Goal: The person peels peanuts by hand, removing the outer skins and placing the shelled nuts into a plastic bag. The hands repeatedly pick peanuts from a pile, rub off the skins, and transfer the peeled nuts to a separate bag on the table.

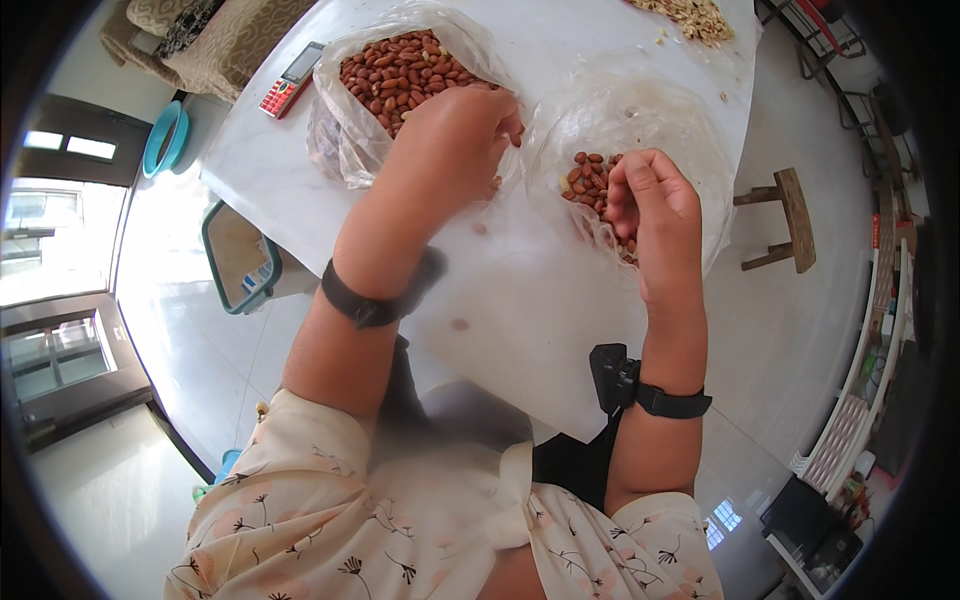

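A clear plastic bag full of red-skinned peanuts lies open on the white-covered table. My left hand is over its right edge, fingers bent, with what looks like a peanut at the fingertips. To the right, a second clear plastic bag holds a smaller heap of peanuts. Over that heap is my right hand, its fingers curled towards the thumb; whether something is between them is hidden. A few paler peanuts show among the red ones.
A red mobile phone lies left of the full bag. Shelled husks or pale pieces are heaped at the table's far right. A wooden stool stands right of the table, a waste bin to its left. Black straps circle both my forearms.
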`<state>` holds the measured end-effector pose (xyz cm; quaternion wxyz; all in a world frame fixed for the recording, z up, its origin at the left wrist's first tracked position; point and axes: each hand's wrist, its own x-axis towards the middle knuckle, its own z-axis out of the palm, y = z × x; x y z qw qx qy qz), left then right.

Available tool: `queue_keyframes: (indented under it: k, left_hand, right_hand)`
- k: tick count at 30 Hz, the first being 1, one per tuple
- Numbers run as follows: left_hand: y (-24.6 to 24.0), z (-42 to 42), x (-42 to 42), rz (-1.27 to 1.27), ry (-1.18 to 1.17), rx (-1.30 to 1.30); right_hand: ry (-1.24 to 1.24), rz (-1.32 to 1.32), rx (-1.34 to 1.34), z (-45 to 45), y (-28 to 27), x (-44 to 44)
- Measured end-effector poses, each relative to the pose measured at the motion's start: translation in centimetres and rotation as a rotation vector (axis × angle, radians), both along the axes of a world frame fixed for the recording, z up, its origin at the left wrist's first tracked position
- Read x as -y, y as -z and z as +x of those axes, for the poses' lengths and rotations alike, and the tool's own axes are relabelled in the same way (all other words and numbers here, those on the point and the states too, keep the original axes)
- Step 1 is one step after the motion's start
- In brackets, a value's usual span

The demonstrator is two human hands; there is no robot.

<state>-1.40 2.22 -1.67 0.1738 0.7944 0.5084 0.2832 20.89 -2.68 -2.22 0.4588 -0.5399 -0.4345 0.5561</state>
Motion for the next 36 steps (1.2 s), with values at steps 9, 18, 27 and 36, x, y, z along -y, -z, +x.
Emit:
queue_keyframes:
  k: [9,18,27,36]
  left_hand:
    - [2.3,-0.8,0.4,-0.082,0.048,-0.125]
    - [1.0,-0.8,-0.1,0.004,0.072,-0.093]
    - [-3.5,2.2,1.5,-0.010,0.216,0.361]
    - [0.2,-1.5,0.6,-0.143,0.028,-0.085]
  right_hand:
    - [-0.011,0.244,0.292,-1.7,0.5,0.4]
    - [0.011,0.281,0.280,-1.9,0.4,0.4]
    - [-0.121,-0.042,-0.431,-1.9,-0.2,0.3]
    - [0.024,0.104,0.158,-0.6,0.3,0.2]
